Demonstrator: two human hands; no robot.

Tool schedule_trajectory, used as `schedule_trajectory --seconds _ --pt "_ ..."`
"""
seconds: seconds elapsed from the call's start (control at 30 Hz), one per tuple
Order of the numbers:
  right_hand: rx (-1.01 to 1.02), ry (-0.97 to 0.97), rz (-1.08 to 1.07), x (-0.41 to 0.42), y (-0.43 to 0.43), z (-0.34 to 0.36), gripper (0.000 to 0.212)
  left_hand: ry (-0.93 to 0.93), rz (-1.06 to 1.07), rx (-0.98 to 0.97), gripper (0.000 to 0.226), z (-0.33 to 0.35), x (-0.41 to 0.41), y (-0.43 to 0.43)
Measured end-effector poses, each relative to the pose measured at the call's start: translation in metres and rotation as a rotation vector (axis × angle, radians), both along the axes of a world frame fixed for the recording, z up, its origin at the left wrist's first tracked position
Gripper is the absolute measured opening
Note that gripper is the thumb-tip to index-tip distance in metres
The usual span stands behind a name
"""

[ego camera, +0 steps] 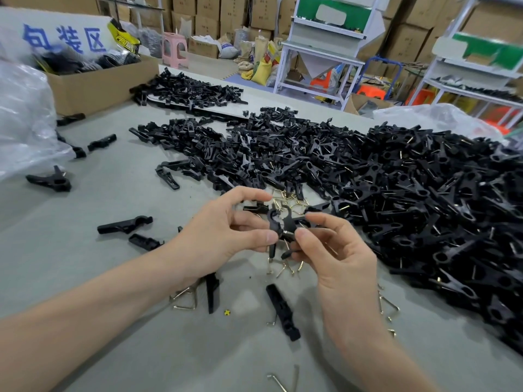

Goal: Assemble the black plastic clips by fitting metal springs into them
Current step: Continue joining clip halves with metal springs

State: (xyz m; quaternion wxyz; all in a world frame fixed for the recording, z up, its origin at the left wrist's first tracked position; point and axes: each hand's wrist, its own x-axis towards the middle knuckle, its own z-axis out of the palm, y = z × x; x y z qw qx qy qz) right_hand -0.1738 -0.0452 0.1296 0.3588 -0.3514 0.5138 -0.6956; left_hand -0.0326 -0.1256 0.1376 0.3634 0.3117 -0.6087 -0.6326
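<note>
Over the middle of the grey table point(119, 357), both my hands pinch one black plastic clip point(283, 226), its two halves pressed side by side with the hooked ends up. My left hand point(223, 233) grips the clip's left half between thumb and fingers. My right hand point(336, 250) holds the right half the same way. A bit of metal shows between the halves, too small to tell clearly. Loose metal springs point(285, 267) lie on the table just under my hands. Single black clip halves point(283, 312) lie nearer to me.
A large heap of black clips point(424, 199) covers the right side. More loose clip halves point(215, 142) are piled behind my hands. A cardboard box point(93, 86) and clear plastic bags point(25, 117) sit at far left. More springs point(184, 298) lie scattered near my forearms.
</note>
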Motion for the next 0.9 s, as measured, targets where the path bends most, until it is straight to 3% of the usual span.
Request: schedule_trajectory --seconds 0.07,0.6,0.73,0.9 --pt "-0.013 -0.027 0.007 -0.0007 0.0004 0.0008 0.021 0.000 -0.024 -0.012 0.054 -0.0003 -0.0001 0.0007" --pt "0.010 0.033 0.126 -0.0067 -0.0019 -0.0006 0.012 -0.003 -0.055 -0.067 0.050 0.0041 0.0012 0.0012" --pt "0.001 0.037 0.157 -0.0053 -0.0023 -0.0005 0.022 -0.009 -0.064 -0.087 0.049 0.0056 0.0028 0.0003" --pt "0.024 0.040 0.179 -0.0059 -0.0033 -0.0024 0.019 -0.036 -0.106 -0.116 0.050 0.0052 0.0028 -0.0005"
